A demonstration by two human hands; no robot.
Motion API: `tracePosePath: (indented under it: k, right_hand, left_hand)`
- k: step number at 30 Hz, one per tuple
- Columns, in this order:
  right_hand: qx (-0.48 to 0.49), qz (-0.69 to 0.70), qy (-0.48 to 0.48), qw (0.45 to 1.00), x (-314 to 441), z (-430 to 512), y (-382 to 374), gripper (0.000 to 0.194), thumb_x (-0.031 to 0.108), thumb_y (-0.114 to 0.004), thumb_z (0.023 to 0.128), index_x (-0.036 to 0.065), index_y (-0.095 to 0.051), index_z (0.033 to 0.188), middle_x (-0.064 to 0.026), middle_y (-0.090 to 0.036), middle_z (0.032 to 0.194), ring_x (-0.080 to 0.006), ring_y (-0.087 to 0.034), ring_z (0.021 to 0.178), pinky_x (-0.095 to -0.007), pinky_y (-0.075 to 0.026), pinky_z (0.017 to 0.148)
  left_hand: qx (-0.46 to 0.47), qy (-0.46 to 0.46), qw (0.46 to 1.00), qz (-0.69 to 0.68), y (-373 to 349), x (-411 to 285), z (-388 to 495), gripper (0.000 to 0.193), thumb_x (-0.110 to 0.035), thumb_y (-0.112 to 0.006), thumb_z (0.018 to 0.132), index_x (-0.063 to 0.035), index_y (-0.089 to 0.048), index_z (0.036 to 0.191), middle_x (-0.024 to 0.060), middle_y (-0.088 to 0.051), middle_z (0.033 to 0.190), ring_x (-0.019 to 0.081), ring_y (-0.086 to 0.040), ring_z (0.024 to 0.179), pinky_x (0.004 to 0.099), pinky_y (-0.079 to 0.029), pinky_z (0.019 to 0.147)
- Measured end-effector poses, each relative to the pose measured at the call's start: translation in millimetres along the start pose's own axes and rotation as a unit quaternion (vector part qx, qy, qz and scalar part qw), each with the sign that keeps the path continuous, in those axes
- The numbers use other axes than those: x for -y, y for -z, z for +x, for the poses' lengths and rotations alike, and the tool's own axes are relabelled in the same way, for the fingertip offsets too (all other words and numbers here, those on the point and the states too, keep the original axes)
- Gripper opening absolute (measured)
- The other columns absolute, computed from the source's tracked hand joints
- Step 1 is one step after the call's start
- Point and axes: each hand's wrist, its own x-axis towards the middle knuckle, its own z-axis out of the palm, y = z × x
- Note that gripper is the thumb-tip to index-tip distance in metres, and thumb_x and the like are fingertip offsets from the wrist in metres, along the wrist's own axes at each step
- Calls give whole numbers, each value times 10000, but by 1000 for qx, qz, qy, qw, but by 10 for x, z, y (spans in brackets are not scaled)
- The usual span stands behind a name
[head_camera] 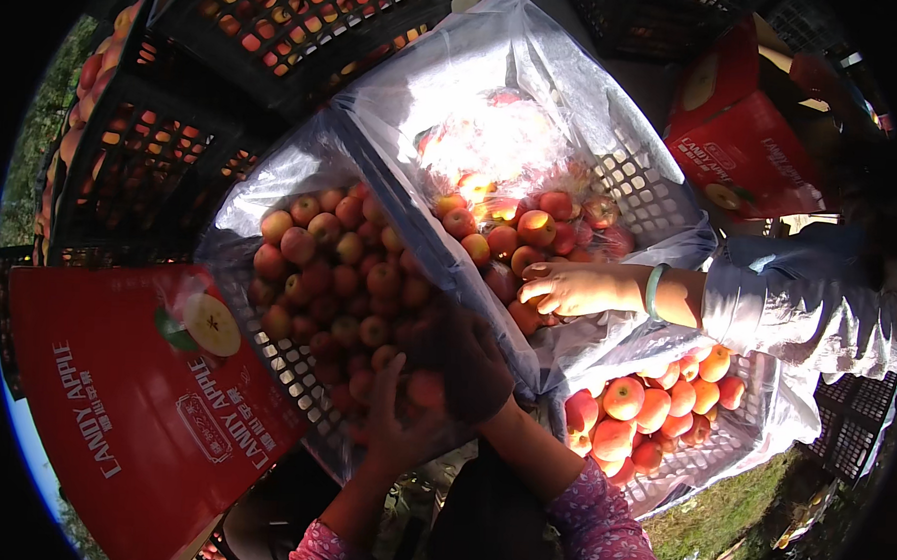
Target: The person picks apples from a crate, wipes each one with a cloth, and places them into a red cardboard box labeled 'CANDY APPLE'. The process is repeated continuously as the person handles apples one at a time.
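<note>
Red-yellow apples (pixel 343 275) fill much of the plastic-lined crate (pixel 364 156) in front of me. At its near end, my left hand (pixel 400 432) reaches in with thumb and fingers spread around a red apple (pixel 424 389); whether it grips this apple is unclear. My right hand (pixel 478 371) lies in deep shadow by the crate's right wall. Its fingers blend into the dark, so what it touches or holds is hidden.
Another person's hand (pixel 576 289) with a pale green bangle touches apples (pixel 533 227) in the neighbouring lined crate (pixel 439 144). A third lined crate (pixel 750 413) holds apples at right. Red cartons (pixel 113 385) stand at left and upper right (pixel 747 135). Black crates (pixel 161 155) of apples are stacked upper left.
</note>
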Motion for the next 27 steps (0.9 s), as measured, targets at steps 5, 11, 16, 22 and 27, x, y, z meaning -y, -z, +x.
tracePosePath:
  k: [5,11,16,22,27]
  right_hand:
    - [-4,150,2,989,54,-5,-2,636,139,-574,806,-88,-376,1367,-268,-523,1250,-371,-576,1118,-402,-485,924]
    - [-16,241,-5,970,65,61,135,474,168,-600,779,-26,-506,1201,-248,-547,1098,-415,-584,992,-422,-501,813]
    - [42,174,16,984,20,98,172,386,131,-607,774,21,-544,1138,-197,-558,1071,-387,-602,917,-390,-520,706]
    - [-45,352,-55,933,12,-44,-157,490,150,-611,796,21,-506,1256,-188,-561,1155,-352,-629,954,-370,-541,707]
    - [-98,200,-50,974,-39,15,70,534,157,-635,783,18,-483,1276,-161,-557,1169,-334,-622,979,-393,-529,777]
  left_hand:
    - [3,-175,975,138,128,-139,195,805,-351,-750,791,-34,-355,1416,178,-412,1451,368,-416,1306,457,-327,1092]
    - [25,-184,980,77,141,-93,297,686,-262,-744,775,-55,-435,1352,161,-520,1365,402,-376,1349,489,-305,1098]
    - [52,-170,984,3,96,-56,333,653,-228,-745,736,-75,-466,1307,177,-535,1325,389,-412,1316,488,-324,1083]
    - [45,-208,962,172,74,-141,457,574,-140,-722,713,-61,-515,1242,175,-534,1309,396,-466,1264,482,-344,1067]
    - [73,-263,949,160,91,-336,577,595,-144,-735,715,-45,-504,1255,159,-558,1277,364,-503,1237,477,-367,1053]
